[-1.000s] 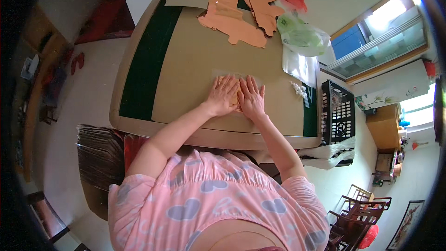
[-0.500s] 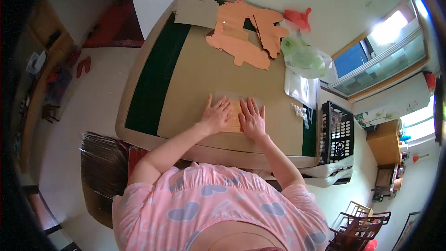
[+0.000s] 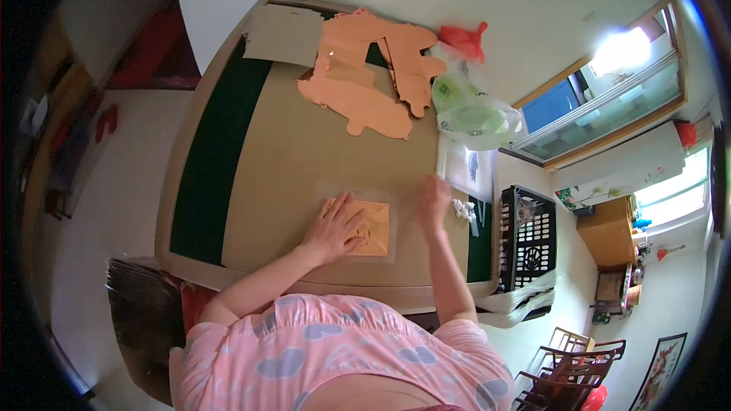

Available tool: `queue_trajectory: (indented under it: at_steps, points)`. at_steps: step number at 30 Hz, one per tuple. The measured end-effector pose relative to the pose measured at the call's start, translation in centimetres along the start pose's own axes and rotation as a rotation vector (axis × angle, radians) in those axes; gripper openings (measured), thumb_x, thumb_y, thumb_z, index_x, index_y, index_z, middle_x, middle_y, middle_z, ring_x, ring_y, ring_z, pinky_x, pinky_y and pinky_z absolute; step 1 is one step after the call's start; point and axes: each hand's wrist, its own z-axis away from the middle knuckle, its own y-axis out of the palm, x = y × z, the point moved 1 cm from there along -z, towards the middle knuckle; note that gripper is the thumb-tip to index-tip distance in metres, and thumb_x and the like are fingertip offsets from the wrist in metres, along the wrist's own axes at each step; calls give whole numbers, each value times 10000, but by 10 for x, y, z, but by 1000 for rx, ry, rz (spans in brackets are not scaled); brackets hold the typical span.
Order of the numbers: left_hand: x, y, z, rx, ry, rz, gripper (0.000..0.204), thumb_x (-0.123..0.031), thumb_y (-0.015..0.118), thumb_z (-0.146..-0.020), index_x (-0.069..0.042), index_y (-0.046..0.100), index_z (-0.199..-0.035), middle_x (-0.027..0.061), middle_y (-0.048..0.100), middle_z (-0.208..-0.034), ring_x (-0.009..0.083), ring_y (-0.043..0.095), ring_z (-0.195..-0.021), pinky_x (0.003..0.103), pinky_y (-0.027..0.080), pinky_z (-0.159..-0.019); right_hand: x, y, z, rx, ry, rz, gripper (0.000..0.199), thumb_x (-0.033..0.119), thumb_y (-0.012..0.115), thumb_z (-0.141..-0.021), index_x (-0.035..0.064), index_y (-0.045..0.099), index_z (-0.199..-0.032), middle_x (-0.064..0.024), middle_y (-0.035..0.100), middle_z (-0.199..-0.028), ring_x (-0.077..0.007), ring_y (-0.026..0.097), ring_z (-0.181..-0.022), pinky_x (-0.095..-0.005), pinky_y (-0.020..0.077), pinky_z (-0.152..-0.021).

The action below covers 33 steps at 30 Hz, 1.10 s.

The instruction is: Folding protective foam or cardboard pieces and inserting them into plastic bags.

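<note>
An orange rectangular sheet (image 3: 377, 221) lies inside a clear plastic sleeve (image 3: 391, 247) near the table's front edge. My left hand (image 3: 333, 230) rests on its left part, fingers spread and pressed flat. My right hand (image 3: 434, 202) is off the sheet, to its right, and smeared by motion; whether it holds anything does not show. Nearest to it are a stack of clear plastic sleeves (image 3: 466, 170) and a small heap of white bits (image 3: 463, 209), with thin clear strips (image 3: 477, 221) beside them.
Orange cut-out pieces (image 3: 358, 103) and a grey board (image 3: 283, 36) lie at the far side. A green-tinted plastic bag (image 3: 476, 118) and a red bag (image 3: 464, 42) sit at the far right. A black plastic crate (image 3: 527, 236) stands by the table's right edge.
My right hand has lifted off the orange sheet and moved right, toward the plastic sleeves. My left hand stays on the sheet. The whole view has shifted slightly.
</note>
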Motion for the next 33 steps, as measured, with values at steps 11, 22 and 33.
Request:
queue_trajectory:
  at_steps: [11, 22, 33]
  points:
    - [-3, 4, -5, -77, 30, 55, 666, -485, 618, -840, -137, 463, -1386, 218, 293, -1495, 373, 254, -1401, 530, 216, -1132, -116, -101, -153, 108, 326, 350, 349, 260, 783, -744, 35, 649, -974, -73, 682, -825, -191, 637, -717, -331, 528, -613]
    - [2, 6, 3, -119, -4, 27, 670, -470, 633, -832, -133, 458, -1383, 210, 290, -1500, 365, 264, -1398, 531, 218, -1130, -101, -72, -153, 147, -49, 704, 251, 259, 728, -779, 53, 679, -915, -109, 684, -827, -193, 644, -763, -349, 527, -652]
    - [3, 11, 4, -77, 16, 56, 702, -463, 605, -853, -165, 375, -1446, 225, 263, -1504, 391, 248, -1401, 552, 194, -1135, -22, -96, -119, 83, -162, 598, 149, 141, 588, -833, 102, 693, -931, -142, 690, -846, -311, 669, -819, -398, 516, -721]
